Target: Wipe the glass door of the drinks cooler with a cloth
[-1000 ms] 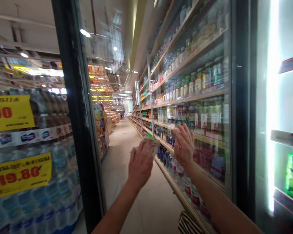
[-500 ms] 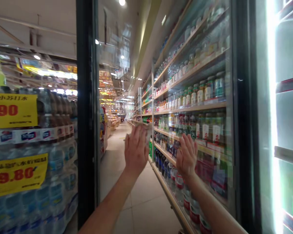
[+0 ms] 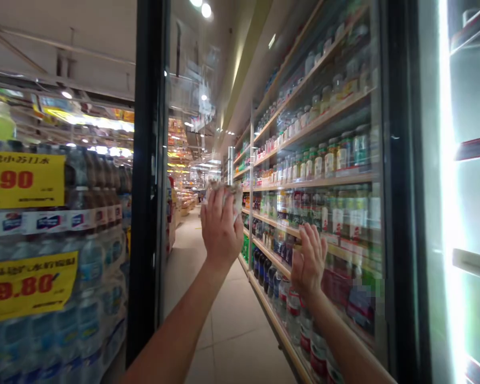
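Observation:
In the middle of the head view my left hand [image 3: 222, 229] reaches up, its fingers lying over a pale, patterned cloth [image 3: 236, 194]. The cloth is flat against the glass pane [image 3: 196, 133] of a dark-framed cooler door, and most of it is hidden behind the fingers. Lower and to the right is my right hand [image 3: 310, 258], with its fingers stretched upward and nothing seen in them. It is raised in front of the pane; whether it touches the glass I cannot tell. Beyond the hands are shelves of bottled drinks [image 3: 320, 160].
The door's dark frame [image 3: 146, 213] stands at the left, with another dark upright [image 3: 400, 186] at the right. Stacked water bottles [image 3: 90, 266] with yellow price signs [image 3: 28, 288] fill the left. A lit cooler interior [image 3: 472, 208] shows at the right edge. A tiled aisle [image 3: 228, 320] runs ahead.
My left hand has moved up a little with the cloth, more of which now shows above the fingers. My right hand is slightly lower. The view has shifted slightly.

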